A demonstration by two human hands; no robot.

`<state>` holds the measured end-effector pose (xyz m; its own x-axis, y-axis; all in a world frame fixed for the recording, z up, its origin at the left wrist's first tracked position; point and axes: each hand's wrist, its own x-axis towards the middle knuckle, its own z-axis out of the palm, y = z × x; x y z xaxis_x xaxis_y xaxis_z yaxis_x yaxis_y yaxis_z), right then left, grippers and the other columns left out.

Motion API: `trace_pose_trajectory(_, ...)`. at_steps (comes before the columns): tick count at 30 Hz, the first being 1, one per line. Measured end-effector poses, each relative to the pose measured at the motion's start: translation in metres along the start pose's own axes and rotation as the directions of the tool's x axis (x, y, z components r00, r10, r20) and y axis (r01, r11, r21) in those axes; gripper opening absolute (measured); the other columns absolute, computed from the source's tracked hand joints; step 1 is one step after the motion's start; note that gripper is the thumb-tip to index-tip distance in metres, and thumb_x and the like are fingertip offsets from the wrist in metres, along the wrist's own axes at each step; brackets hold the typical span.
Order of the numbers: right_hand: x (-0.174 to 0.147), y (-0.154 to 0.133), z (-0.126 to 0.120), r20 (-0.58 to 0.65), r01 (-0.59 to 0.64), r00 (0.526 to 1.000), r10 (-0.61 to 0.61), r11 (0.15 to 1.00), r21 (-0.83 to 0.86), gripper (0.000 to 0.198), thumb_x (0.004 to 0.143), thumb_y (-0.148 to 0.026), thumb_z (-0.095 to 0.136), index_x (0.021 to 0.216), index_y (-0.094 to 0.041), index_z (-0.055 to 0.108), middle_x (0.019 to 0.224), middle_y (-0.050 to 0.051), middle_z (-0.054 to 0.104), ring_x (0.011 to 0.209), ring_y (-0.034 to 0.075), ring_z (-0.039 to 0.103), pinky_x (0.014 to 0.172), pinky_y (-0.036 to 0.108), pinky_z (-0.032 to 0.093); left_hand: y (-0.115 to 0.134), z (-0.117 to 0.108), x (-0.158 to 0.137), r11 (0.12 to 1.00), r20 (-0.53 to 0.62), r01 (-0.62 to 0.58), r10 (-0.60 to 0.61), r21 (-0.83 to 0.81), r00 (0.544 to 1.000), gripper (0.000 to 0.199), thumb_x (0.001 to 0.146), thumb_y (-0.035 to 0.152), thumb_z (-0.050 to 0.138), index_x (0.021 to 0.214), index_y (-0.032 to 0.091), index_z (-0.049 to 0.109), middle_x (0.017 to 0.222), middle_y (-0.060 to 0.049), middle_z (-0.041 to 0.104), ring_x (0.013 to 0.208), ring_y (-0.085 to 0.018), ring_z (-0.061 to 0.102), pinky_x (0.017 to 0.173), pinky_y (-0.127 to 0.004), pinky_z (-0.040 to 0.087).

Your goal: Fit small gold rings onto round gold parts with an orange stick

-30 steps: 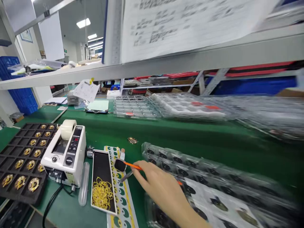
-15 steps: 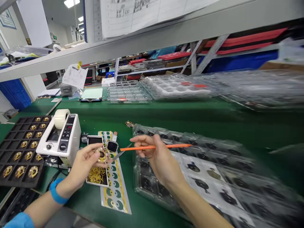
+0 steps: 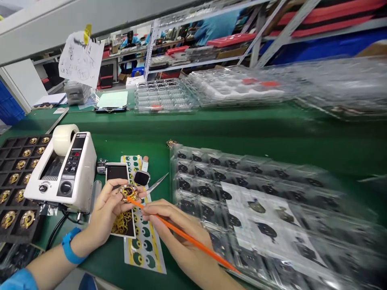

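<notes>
My left hand (image 3: 104,213) pinches a round gold part (image 3: 130,189) with a ring-like face, held up over a small white box. In my right hand (image 3: 181,231) is a thin orange stick (image 3: 211,255), gripped like a pen. Its tip meets the face of the gold part. Thin yellow pieces (image 3: 123,223) fill the lower compartment of the box (image 3: 117,172), partly behind my left hand. Beside it lies a sheet of yellow-edged cut-outs (image 3: 159,259). A smartwatch (image 3: 142,177) and metal tweezers (image 3: 157,183) lie near the sheet's upper part.
A white tape dispenser (image 3: 77,161) stands left, beside a black compartment tray (image 3: 9,166) of gold round parts. Stacked clear trays (image 3: 199,151) with black parts and a printed paper (image 3: 242,231) cover the right. More clear trays (image 3: 229,90) and a clipboard (image 3: 112,100) sit behind.
The orange stick has swung from lying level across my right hand to pointing at the gold part, its tip now touching it. My right hand has moved left and down. The view has shifted.
</notes>
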<state>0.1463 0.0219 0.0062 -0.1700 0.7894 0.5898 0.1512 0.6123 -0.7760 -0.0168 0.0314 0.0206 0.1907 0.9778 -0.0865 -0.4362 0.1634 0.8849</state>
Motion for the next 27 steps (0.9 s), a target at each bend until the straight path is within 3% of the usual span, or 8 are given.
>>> trace_pose_trajectory(4,-0.006,0.008,0.002,0.035,0.156,0.987,-0.155,0.987,-0.04,0.023,0.089,-0.003,0.05,0.101,-0.018,0.062,0.085,0.007,0.068,0.077,0.015,0.067,0.066,0.024,0.057,0.003,0.001,-0.001,0.998,0.048,0.048,-0.045,-0.052,0.998,0.016,0.091,0.03,0.057,0.103,0.018,0.059,0.099,-0.009,0.075,0.1,-0.024,0.07,0.082,-0.032,0.057)
trace_pose_trajectory(6,-0.008,0.012,0.001,0.1,0.294,0.954,-0.283,0.947,-0.127,0.024,0.089,-0.001,0.048,0.105,-0.014,0.061,0.088,0.01,0.068,0.081,0.016,0.067,0.068,0.026,0.058,0.004,0.001,-0.001,0.996,0.047,0.06,-0.057,-0.071,0.997,0.014,0.092,0.028,0.056,0.102,0.018,0.058,0.097,-0.009,0.076,0.1,-0.025,0.071,0.082,-0.034,0.057)
trace_pose_trajectory(9,-0.007,0.017,-0.004,0.261,0.538,0.84,-0.476,0.791,-0.291,0.024,0.093,-0.003,0.042,0.104,-0.008,0.062,0.087,0.013,0.071,0.085,0.02,0.068,0.073,0.031,0.059,0.005,0.0,0.0,0.994,0.023,0.069,-0.067,-0.088,0.997,0.013,0.092,0.026,0.055,0.101,0.017,0.058,0.095,-0.009,0.076,0.1,-0.027,0.071,0.082,-0.035,0.058)
trace_pose_trajectory(11,-0.005,0.019,-0.007,0.366,0.641,0.764,-0.531,0.688,-0.34,0.029,0.096,-0.005,0.035,0.102,-0.006,0.064,0.087,0.013,0.073,0.086,0.021,0.068,0.074,0.033,0.06,0.005,-0.001,0.0,0.993,0.01,0.079,-0.079,-0.092,0.997,0.015,0.092,0.025,0.055,0.104,0.017,0.058,0.096,-0.01,0.076,0.1,-0.027,0.071,0.082,-0.036,0.058)
trace_pose_trajectory(15,0.0,0.018,-0.012,0.453,0.689,0.719,-0.526,0.626,-0.365,0.034,0.097,-0.003,0.032,0.099,-0.004,0.066,0.089,0.013,0.074,0.084,0.021,0.068,0.07,0.033,0.06,0.004,-0.003,0.003,0.991,0.005,0.099,-0.099,-0.087,0.995,0.025,0.092,0.025,0.055,0.113,0.014,0.06,0.099,-0.012,0.075,0.099,-0.027,0.071,0.084,-0.035,0.058)
trace_pose_trajectory(23,0.0,0.017,-0.007,0.504,0.698,0.706,-0.498,0.611,-0.374,0.035,0.098,-0.002,0.032,0.094,-0.006,0.067,0.086,0.009,0.074,0.073,0.019,0.067,0.062,0.032,0.057,0.003,-0.004,0.005,0.989,-0.032,0.14,-0.142,-0.046,0.989,0.029,0.089,0.028,0.059,0.113,0.011,0.062,0.095,-0.012,0.076,0.094,-0.026,0.072,0.086,-0.035,0.057)
trace_pose_trajectory(27,0.0,0.016,-0.007,0.489,0.689,0.713,-0.503,0.631,-0.356,0.033,0.097,-0.002,0.032,0.095,-0.005,0.065,0.085,0.01,0.073,0.073,0.019,0.067,0.061,0.032,0.057,0.001,-0.006,0.006,0.985,-0.032,0.174,-0.174,0.015,0.984,0.033,0.081,0.026,0.07,0.11,0.014,0.061,0.089,-0.009,0.076,0.09,-0.024,0.073,0.084,-0.032,0.057)
